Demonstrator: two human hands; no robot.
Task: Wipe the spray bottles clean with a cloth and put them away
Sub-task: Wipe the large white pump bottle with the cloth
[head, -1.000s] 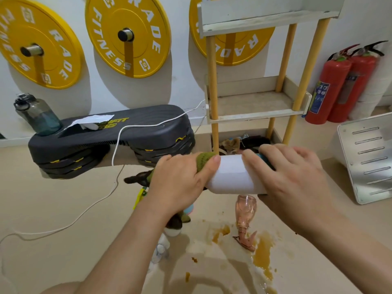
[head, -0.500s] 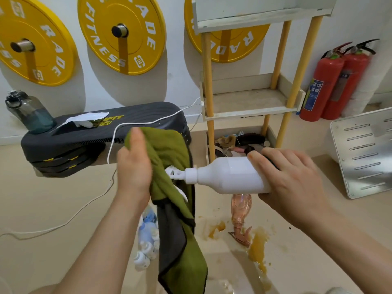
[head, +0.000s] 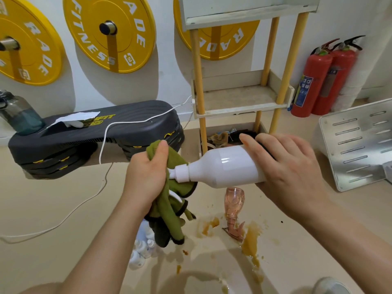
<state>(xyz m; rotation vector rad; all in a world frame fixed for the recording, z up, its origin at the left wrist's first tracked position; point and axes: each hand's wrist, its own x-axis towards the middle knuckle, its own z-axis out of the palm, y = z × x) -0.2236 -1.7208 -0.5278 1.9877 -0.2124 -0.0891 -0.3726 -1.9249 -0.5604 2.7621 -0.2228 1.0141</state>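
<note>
A white spray bottle (head: 224, 166) lies sideways in the air, its nozzle pointing left. My right hand (head: 284, 166) grips its base end. My left hand (head: 146, 175) holds a green cloth (head: 169, 206) bunched around the nozzle, which is hidden inside it. The rest of the cloth hangs down toward the floor. A pink spray bottle (head: 233, 206) lies on the floor below the white one. Several small pale bottles (head: 144, 247) stand on the floor behind my left forearm.
Brown liquid (head: 250, 240) is spilled on the floor around the pink bottle. A wooden shelf rack (head: 239, 111) stands against the wall, its bottom tray holding oddments. A black step platform (head: 93, 136) with a white cable sits left. Two fire extinguishers (head: 318, 77) and a metal plate (head: 358, 143) are right.
My left hand has come back to the bottle and closed the cloth over the nozzle, which showed bare half a second ago. The hanging cloth is more bunched.
</note>
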